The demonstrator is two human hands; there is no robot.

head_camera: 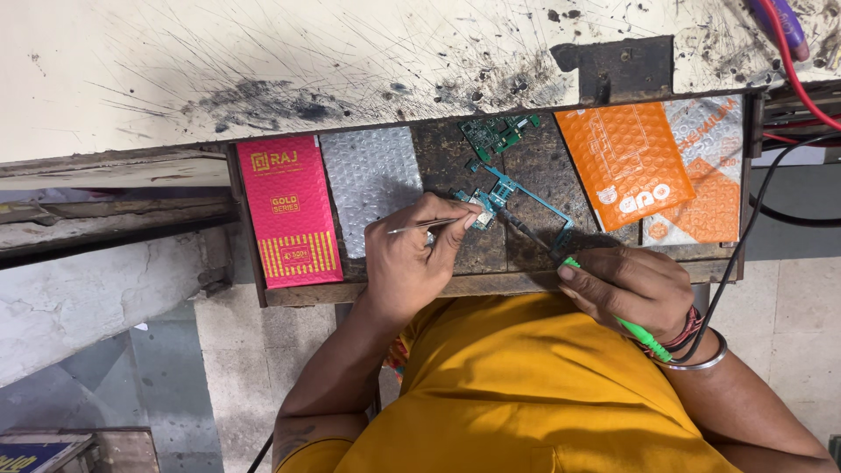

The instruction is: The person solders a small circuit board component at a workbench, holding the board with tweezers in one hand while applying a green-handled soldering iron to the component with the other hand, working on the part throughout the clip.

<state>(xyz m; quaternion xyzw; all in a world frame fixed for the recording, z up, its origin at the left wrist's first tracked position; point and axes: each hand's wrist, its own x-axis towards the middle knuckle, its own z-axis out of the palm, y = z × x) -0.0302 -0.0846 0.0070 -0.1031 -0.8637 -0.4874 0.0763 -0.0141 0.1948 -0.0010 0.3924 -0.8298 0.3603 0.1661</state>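
My left hand (412, 258) grips thin metal tweezers (427, 225), and their tips rest at the left end of a teal circuit board (511, 197). My right hand (632, 287) holds a soldering iron with a green handle (646, 340). Its dark tip (524, 231) points up and left and reaches the same spot on the board. The board lies on the dark wooden floor of a pulled-out drawer (438, 153). A second, green circuit board (496, 133) lies further back in the drawer, apart from both hands.
In the drawer lie a pink printed packet (289, 210), a silver bubble pouch (372, 180), an orange bubble pouch (622, 162) and an orange-and-silver pouch (711, 180). Above is a scratched white worktop (263, 61). A black cable (745, 236) and red cable (802, 83) run at right.
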